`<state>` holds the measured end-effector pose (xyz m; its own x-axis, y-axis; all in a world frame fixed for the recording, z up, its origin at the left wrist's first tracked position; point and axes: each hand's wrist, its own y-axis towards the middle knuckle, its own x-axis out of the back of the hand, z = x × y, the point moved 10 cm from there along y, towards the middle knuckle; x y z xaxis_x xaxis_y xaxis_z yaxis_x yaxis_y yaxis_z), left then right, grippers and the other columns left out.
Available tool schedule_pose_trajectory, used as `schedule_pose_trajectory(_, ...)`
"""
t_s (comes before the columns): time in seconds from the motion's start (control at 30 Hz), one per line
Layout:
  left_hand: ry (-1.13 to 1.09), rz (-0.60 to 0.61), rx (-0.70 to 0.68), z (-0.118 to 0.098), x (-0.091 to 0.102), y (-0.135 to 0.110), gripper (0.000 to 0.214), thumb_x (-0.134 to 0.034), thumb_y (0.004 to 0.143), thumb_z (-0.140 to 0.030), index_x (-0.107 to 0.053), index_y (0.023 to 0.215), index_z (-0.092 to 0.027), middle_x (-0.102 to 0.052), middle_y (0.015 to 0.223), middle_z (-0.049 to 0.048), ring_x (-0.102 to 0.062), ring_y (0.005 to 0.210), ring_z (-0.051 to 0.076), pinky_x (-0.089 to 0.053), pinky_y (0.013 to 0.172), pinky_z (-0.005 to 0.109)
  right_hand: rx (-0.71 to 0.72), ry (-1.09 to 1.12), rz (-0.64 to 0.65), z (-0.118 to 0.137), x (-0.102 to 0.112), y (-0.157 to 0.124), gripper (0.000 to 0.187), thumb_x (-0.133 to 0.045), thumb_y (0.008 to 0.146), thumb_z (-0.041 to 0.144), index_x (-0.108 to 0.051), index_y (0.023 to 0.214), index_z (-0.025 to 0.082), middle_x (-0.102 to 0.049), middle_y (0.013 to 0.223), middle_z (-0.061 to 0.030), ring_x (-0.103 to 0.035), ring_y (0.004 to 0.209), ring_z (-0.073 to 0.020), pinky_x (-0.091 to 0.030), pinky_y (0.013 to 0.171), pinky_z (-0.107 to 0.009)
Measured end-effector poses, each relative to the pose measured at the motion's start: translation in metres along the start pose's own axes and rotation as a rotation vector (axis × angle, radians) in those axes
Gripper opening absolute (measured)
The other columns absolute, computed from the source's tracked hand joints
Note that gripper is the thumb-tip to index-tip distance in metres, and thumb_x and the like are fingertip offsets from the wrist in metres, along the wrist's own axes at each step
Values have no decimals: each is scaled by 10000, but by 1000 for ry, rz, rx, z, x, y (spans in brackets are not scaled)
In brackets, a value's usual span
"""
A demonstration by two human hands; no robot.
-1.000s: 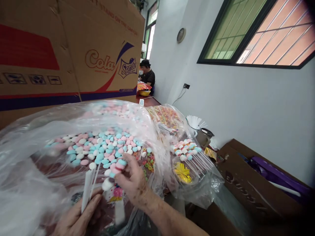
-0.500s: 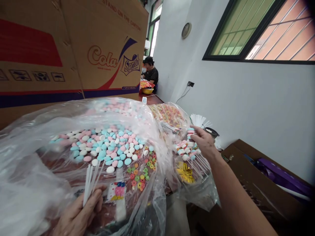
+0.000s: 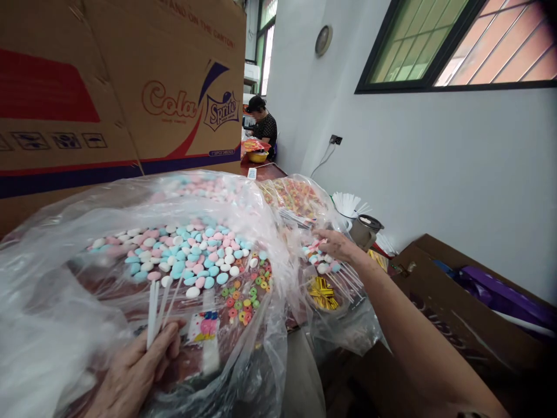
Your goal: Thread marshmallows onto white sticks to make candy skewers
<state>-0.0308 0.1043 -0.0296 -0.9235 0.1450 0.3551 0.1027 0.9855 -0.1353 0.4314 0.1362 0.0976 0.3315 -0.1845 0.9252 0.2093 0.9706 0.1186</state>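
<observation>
My left hand [image 3: 134, 371] sits at the bottom left inside a big clear plastic bag [image 3: 52, 290], fingers closed round a few white sticks [image 3: 157, 307] that point upward. Pink, blue and white marshmallow candies [image 3: 187, 258] lie spread in that bag, with small coloured ring candies [image 3: 243, 296] beside them. My right hand [image 3: 339, 247] reaches to the right and rests on a pile of finished candy skewers [image 3: 324, 264] in a smaller clear bag; its fingers look loosely spread, and I cannot see anything gripped.
A large cardboard box [image 3: 122, 98] printed Cola and Sprite stands behind the bag. A cup of white sticks [image 3: 348, 206], a metal pot [image 3: 365, 229], gold ties [image 3: 324, 290] and another bag of ring candies [image 3: 296, 197] lie to the right. A brown carton [image 3: 435, 325] sits lower right. Another person [image 3: 261, 125] works far back.
My right hand left the marshmallows near my left hand, carried a filled skewer to the right, and now lies lowered on the skewer pile. My left hand kept its sticks.
</observation>
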Motion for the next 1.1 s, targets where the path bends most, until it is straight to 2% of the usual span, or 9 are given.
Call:
schedule_pose_trajectory(0.17,-80,42,19,-4,-5,1,539,-554,803,-680,-598,610,-179,-480,487,-52,-427,456,113,-331,430,193,114,-83,-73,5,-8,-25,428,-483,799,150,-658,1188,186,-721,1021,-79,-638,823,-195,-470,717,-270)
schedule_pose_trajectory(0.27,-244,16,-4,-8,-5,1,525,-596,776,-672,-659,844,-155,-580,596,-47,-400,422,79,-294,409,186,253,-118,-196,20,-5,-42,396,-436,852,204,-640,1188,160,-707,1059,-113,-636,946,-230,-474,824,-321)
schedule_pose_trajectory(0.33,-302,8,-20,-13,-6,0,498,-581,809,-639,-649,883,-151,-585,577,-49,-395,400,75,-274,396,183,295,-123,-249,29,-6,-51,375,-409,881,259,-645,1153,153,-710,1023,-119,-639,941,-248,-479,845,-359)
schedule_pose_trajectory(0.47,-375,-16,-34,-24,-3,-4,417,-540,865,-572,-612,790,-168,-600,561,-45,-384,365,61,-243,376,173,347,-62,-404,53,4,-68,356,-383,930,357,-653,1073,174,-711,1021,-127,-638,985,-277,-484,892,-417)
schedule_pose_trajectory(0.6,-328,-35,-3,-24,-3,-6,416,-605,822,-518,-568,610,-162,-543,473,-49,-377,348,54,-226,368,167,393,45,-540,86,18,-85,301,-424,929,360,-649,1062,210,-711,1046,-116,-646,1028,-264,-491,930,-410)
schedule_pose_trajectory(0.7,-372,-42,-15,-17,-3,-3,361,-619,809,-503,-626,762,-144,-603,542,-39,-400,341,51,-223,359,163,467,133,-489,121,6,-89,265,-446,926,338,-654,1042,221,-720,1016,-96,-663,989,-244,-513,905,-382)
schedule_pose_trajectory(0.83,-438,-31,1,-8,-6,0,376,-610,816,-494,-621,946,-141,-626,567,-44,-417,334,54,-229,353,156,538,259,-260,173,-41,-86,250,-431,945,267,-648,1059,223,-719,1033,-77,-665,979,-214,-521,889,-345)
schedule_pose_trajectory(1.0,-456,-46,62,-6,-4,-2,369,-633,789,-490,-632,937,-153,-625,560,-45,-459,361,70,-273,362,158,629,220,9,236,-98,-77,270,-421,938,163,-656,1059,214,-702,1034,-74,-637,991,-206,-497,891,-339)
schedule_pose_trajectory(1.1,-447,-59,110,-2,-4,-3,333,-639,768,-499,-629,783,-166,-581,511,-54,-440,359,74,-281,355,165,617,48,122,256,-126,-63,256,-432,925,113,-665,991,196,-686,962,-77,-615,944,-208,-468,848,-320)
